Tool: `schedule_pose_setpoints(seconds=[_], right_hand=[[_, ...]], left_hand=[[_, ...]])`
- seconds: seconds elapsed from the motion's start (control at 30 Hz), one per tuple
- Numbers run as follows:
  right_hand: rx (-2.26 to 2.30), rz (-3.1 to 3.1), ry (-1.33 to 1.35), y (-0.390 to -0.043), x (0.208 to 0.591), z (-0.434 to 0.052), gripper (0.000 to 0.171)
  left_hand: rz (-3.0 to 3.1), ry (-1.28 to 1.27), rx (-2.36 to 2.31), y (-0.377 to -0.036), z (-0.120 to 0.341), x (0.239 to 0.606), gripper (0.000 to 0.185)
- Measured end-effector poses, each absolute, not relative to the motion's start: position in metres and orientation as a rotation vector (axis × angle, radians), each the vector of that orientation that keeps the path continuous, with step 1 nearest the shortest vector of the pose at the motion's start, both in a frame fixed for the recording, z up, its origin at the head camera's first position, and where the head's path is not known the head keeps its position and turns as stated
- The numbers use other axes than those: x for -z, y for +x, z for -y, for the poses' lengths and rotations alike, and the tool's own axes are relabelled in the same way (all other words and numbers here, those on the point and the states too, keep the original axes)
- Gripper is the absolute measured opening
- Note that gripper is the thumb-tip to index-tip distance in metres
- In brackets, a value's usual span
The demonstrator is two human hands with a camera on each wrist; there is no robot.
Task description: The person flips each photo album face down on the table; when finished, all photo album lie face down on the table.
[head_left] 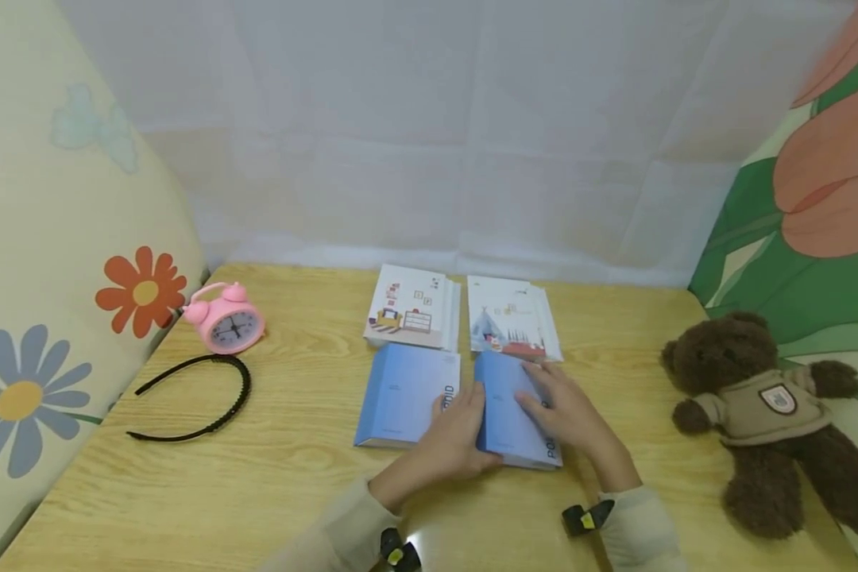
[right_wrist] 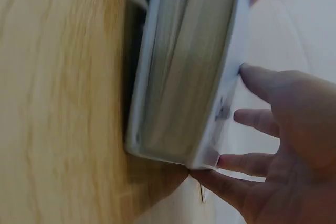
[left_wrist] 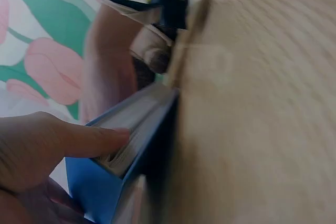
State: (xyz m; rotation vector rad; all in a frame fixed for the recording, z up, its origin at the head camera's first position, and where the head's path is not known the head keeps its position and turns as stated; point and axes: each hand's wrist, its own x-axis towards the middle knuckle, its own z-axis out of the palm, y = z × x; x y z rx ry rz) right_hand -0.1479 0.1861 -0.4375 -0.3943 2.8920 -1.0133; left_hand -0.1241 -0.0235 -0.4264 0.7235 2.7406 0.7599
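Observation:
Two thick blue photo albums lie side by side on the table. My left hand (head_left: 452, 435) holds the right blue album (head_left: 504, 413) by its spine side. In the left wrist view its thumb lies across the page edges at the album's lower end, with the other fingers partly hidden by the spine. On the same album's cover, toward its right edge, rest the spread fingers of my right hand (head_left: 568, 409). In the right wrist view those fingertips touch the cover and its corner. The left blue album (head_left: 415, 389) lies flat beside my left hand, partly covered by it.
Behind the blue albums lie two white illustrated albums, one with furniture (head_left: 411, 298) and one with a tent (head_left: 504, 306). A pink alarm clock (head_left: 234, 324) and a black headband (head_left: 245, 389) are at left. A brown teddy bear (head_left: 772, 413) lies at right. White cloth hangs behind.

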Motion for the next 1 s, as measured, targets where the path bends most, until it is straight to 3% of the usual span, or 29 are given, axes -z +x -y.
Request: schedule_pose_setpoints(seconds=[0.37, 0.8, 1.0], right_hand=[[1.241, -2.720, -0.373, -0.139, 0.425, -0.171, 0.059], [1.398, -2.645, -0.344, -0.133, 0.423, -0.177, 0.055], [1.425, -2.633, -0.347, -0.132, 0.420, -0.177, 0.057]], left_hand=[[-2.717, 0.913, -0.779, -0.116, 0.031, 0.384, 0.097], [-2.783, 1.051, -0.559, -0.114, 0.023, 0.375, 0.090], [-2.723, 1.001, -0.860, -0.116, 0.024, 0.380, 0.105]])
